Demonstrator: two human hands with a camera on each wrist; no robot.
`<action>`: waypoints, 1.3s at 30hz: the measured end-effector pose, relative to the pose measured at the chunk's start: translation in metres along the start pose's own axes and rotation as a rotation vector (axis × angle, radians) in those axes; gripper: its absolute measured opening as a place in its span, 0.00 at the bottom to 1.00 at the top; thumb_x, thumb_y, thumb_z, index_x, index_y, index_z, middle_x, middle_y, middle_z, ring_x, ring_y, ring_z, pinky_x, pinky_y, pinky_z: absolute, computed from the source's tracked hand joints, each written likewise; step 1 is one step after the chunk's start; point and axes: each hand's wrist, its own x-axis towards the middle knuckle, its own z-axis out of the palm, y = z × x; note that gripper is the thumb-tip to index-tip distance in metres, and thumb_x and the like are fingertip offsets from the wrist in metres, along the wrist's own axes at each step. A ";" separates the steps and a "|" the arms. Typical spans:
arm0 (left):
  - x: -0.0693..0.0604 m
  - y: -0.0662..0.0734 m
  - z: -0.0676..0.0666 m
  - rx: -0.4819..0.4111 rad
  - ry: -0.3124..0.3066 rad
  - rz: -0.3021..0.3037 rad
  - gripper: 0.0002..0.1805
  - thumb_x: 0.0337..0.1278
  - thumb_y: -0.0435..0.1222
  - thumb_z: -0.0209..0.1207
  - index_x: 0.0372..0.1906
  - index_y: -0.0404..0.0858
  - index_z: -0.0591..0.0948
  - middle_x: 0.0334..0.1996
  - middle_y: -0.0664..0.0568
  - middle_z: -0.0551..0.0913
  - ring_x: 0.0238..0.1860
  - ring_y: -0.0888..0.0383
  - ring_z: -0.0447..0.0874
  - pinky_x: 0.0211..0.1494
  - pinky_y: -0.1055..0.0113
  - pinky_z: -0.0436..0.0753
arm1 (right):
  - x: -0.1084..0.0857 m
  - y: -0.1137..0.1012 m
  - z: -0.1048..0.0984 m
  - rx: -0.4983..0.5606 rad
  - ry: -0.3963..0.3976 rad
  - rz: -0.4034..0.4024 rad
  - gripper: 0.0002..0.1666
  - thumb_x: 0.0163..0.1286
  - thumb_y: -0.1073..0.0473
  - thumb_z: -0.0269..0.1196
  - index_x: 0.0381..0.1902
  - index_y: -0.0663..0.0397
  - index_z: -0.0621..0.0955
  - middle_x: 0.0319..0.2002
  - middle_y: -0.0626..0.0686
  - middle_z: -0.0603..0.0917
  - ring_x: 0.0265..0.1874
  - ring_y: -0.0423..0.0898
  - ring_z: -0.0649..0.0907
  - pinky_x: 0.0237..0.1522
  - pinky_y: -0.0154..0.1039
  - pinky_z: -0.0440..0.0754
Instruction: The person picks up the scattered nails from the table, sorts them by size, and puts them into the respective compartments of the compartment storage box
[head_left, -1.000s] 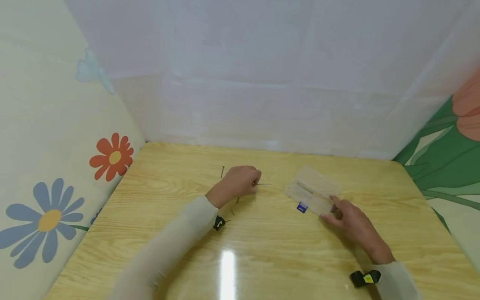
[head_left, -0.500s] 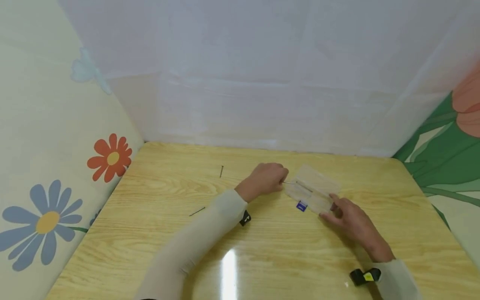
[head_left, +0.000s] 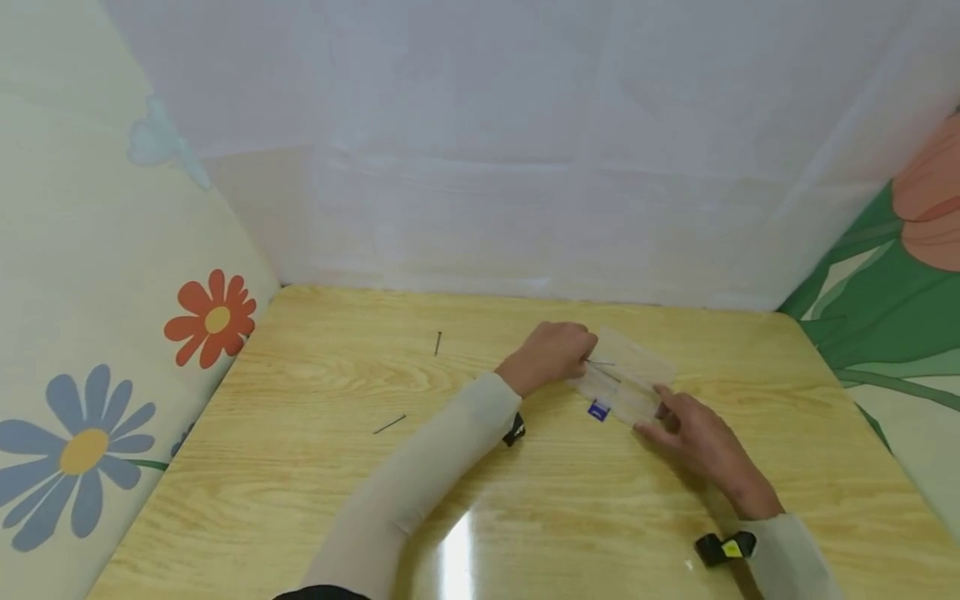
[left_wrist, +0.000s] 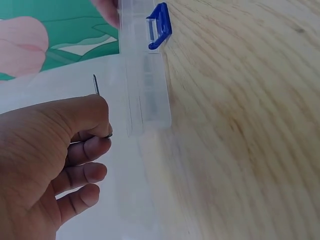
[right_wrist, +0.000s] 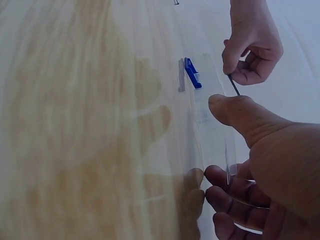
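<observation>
My left hand (head_left: 551, 354) pinches a nail (left_wrist: 96, 85) between thumb and forefinger, its pointed end sticking out. The nail is over a clear plastic box (head_left: 637, 404) with a blue latch (head_left: 597, 410). In the head view the box's lid (head_left: 633, 354) appears folded back on the far side. A second thin nail-like piece (head_left: 609, 375) shows inside the box. My right hand (head_left: 693, 433) holds the box's near right end, thumb on one side and fingers on the other, as the right wrist view shows.
Two loose nails lie on the wooden table (head_left: 300, 483): an upper nail (head_left: 438, 343) near the back and a lower nail (head_left: 389, 424) left of my left forearm. A white sheet (head_left: 450, 208) hangs behind the table; flower-printed cloth (head_left: 82, 250) borders the left.
My left hand has moved right with the nail, from the table's middle to over the box. My right hand has stayed at the box's end.
</observation>
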 end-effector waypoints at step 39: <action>-0.135 -0.043 -0.028 0.001 0.039 -0.109 0.08 0.70 0.42 0.61 0.45 0.46 0.86 0.38 0.56 0.83 0.29 0.64 0.76 0.26 0.68 0.74 | -0.002 0.002 0.002 -0.028 -0.013 0.004 0.49 0.69 0.47 0.70 0.73 0.76 0.64 0.44 0.61 0.82 0.39 0.54 0.83 0.41 0.56 0.81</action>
